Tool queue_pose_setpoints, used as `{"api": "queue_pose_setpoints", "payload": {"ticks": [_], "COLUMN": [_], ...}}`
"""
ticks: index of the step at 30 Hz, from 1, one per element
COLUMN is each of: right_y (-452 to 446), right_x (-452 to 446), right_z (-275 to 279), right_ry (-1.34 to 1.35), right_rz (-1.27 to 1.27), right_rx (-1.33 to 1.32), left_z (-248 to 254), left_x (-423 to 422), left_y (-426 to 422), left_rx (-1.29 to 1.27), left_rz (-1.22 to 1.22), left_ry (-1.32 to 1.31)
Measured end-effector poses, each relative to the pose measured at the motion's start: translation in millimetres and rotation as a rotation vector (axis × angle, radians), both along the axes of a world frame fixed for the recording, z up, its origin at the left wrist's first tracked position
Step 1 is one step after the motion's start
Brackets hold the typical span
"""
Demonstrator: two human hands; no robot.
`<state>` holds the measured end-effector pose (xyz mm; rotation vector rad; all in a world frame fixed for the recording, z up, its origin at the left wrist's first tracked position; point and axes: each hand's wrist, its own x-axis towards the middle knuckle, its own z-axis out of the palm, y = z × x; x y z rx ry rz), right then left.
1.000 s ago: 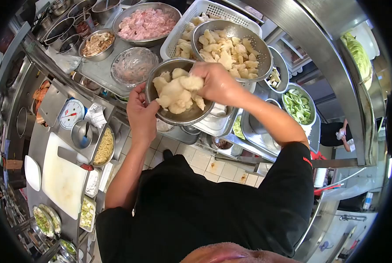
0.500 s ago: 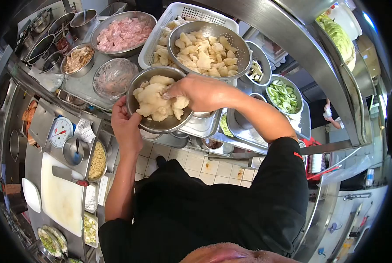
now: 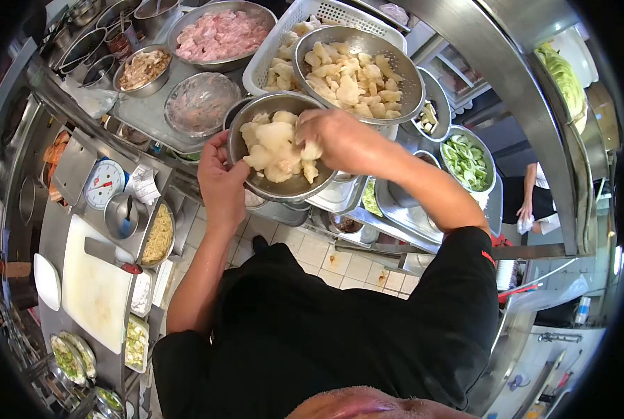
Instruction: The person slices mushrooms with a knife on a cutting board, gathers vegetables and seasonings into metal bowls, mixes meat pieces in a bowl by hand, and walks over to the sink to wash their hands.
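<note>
A steel bowl (image 3: 284, 190) with pale, lumpy pieces (image 3: 275, 145) in it is held in the air by my left hand (image 3: 222, 183), whose fingers and thumb grip its left rim. Over the bowl's right side, my right hand (image 3: 340, 140) has its fingers closed down among the pieces; some lumps show at its fingertips. Just behind the bowl a perforated steel colander (image 3: 413, 91) holds more pale pieces and rests on a white plastic basket (image 3: 256, 73).
Bowls of pink meat (image 3: 221, 35), sliced greens (image 3: 467, 162) and noodles (image 3: 158, 234) stand around. A dial scale (image 3: 104, 184) and a white cutting board (image 3: 95, 293) with a cleaver are at the left. Another person's hand (image 3: 525, 211) shows at the far right.
The view has shifted, moving the scene rightward since the last frame. My right hand has shifted slightly over the pieces, while my left hand keeps its grip on the bowl.
</note>
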<state>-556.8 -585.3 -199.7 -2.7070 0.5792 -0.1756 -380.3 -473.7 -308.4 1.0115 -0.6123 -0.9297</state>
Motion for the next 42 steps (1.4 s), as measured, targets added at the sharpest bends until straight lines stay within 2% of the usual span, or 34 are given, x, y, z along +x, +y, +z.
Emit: {"api": "queue_pose_setpoints", "payload": {"ticks": [5,12,15,17,19,22,26,29,33,34,37,38,40,42], "right_y": [1,6,-43,-86,-114,-128,-161,-183,-192,-205,-172,-178,-208,-194], "right_x": [-5,-2,-6,-14,-26,-43,-62,-68,-49,-44,-17,-15,-26,-33], "right_z": [1,19,31,14,-12,-34,-29,-10,-25,-43,-31,-36,-42,-12], "right_ry": [0.198,-0.159,-0.163,-0.039,0.273,0.322,0.223,0.114,-0.09,-0.047,0.176,0.19,0.022,-0.096], "right_rz": [-0.006,0.075,-0.172,-0.552,-0.646,-0.609,-0.653,-0.647,-0.547,-0.39,-0.185,-0.203,-0.366,-0.596], "right_rx": [0.073,0.131,0.38,0.074,-0.273,-0.338,-0.48,-0.424,-0.229,-0.233,-0.285,-0.383,-0.061,0.285], "left_z": [-3,3,5,6,7,8,3,0,-1,0,-1,-1,2,4], "left_x": [1,-2,-1,-1,-1,4,16,23,28,28,27,27,27,30], "left_y": [-1,-3,-2,-2,-2,-1,6,9,10,10,9,9,11,15], "left_rx": [0.004,0.028,0.023,0.022,0.033,0.044,0.041,0.043,0.04,0.034,0.023,0.019,0.021,0.029], "left_rz": [0.005,-0.016,-0.023,-0.016,0.005,0.036,0.036,0.054,0.061,0.062,0.067,0.072,0.091,0.094], "left_ry": [-0.001,0.067,0.087,0.099,0.11,0.109,0.095,0.077,0.054,0.057,0.069,0.072,0.087,0.093]}}
